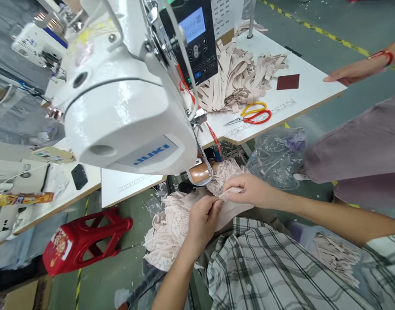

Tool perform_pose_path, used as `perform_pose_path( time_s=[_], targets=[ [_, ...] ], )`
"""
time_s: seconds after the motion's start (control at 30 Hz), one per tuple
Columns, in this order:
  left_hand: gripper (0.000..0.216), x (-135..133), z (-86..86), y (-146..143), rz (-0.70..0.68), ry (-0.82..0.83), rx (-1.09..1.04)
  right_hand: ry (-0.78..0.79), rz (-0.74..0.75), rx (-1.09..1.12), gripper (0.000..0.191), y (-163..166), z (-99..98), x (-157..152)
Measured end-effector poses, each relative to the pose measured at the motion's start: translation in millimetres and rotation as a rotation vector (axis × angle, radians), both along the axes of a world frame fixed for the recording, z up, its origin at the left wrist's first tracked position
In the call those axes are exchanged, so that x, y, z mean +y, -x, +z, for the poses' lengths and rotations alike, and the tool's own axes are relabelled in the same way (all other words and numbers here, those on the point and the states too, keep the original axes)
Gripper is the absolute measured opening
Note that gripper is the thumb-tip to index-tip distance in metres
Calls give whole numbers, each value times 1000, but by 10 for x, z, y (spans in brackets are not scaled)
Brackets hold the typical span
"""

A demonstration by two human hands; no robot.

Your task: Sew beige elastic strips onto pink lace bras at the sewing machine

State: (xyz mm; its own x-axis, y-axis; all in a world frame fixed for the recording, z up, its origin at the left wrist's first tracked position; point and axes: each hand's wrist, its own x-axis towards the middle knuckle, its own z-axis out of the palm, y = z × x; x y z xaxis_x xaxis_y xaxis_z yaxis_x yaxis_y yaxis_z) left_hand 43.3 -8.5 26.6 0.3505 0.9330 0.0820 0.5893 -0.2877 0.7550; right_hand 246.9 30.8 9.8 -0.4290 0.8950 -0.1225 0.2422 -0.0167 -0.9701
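Well, left hand [202,219]: pinching cloth [231,212], lower centre.
Right hand [247,189]: gripping it too (just beside).
Cloth: best kept flat, evenly taut.

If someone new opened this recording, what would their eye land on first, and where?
Probably the big white sewing machine, which looms over the upper left and middle of the view. Next come the bright red stool at lower left and the yellow-and-red-handled scissors on the white tabletop. Just below the machine, the left hand and right hand pinch pale cloth.
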Motion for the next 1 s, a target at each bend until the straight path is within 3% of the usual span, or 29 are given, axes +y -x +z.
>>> perform_pose_path(
  time_s=[0.1,0.27,0.33,0.5,0.67,0.8,1.0],
  targets=[
    [22,27,50,75,-28,9,-10,89,-67,158,23,-25,-50,53],
    [14,8,77,152,11,-16,17,-258,311,54,11,4,-30,-22],
    [11,6,95,138,9,-36,31,-350,397,16,12,46,-6,-72],
    [12,29,207,104,-39,-103,-4,-556,303,-56,16,110,56,-132],
    [12,55,243,153,-65,-162,29,-598,324,-44,17,118,83,-115],
    [13,46,259,168,-63,-99,121,-599,305,-125,18,143,93,-173],
    [12,161,295,129,-182,41,280,-604,275,-340,20,216,89,-278]
  ],
)
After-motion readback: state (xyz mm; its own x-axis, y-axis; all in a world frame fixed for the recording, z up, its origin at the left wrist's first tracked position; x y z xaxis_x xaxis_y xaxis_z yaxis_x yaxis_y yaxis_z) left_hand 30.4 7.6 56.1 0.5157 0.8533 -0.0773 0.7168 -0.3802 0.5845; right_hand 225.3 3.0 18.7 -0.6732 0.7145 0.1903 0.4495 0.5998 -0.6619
